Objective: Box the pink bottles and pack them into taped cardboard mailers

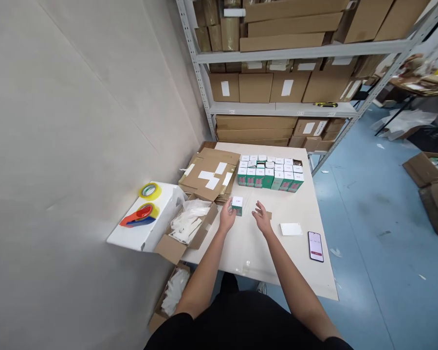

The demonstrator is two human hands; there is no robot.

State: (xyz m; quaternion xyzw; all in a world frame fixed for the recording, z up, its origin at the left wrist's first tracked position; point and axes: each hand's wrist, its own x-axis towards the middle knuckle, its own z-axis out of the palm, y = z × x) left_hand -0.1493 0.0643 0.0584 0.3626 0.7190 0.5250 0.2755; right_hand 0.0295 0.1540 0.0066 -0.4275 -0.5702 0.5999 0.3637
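My left hand grips a small green and white carton by its left side, above the table's middle. A short way to the right, my right hand is empty with its fingers apart. Beyond both hands stand several matching green and white cartons, packed together in rows. Close to the right hand's far side lies a small brown piece, partly hidden by the hand. Farther right a white flat stack, perhaps paper or labels, rests on the table.
A phone lies near the table's right edge. Flattened cardboard is stacked at the back left. An open box of white plastic bags sits left, beside a white block carrying tape rolls and a tape dispenser. Shelves stand behind.
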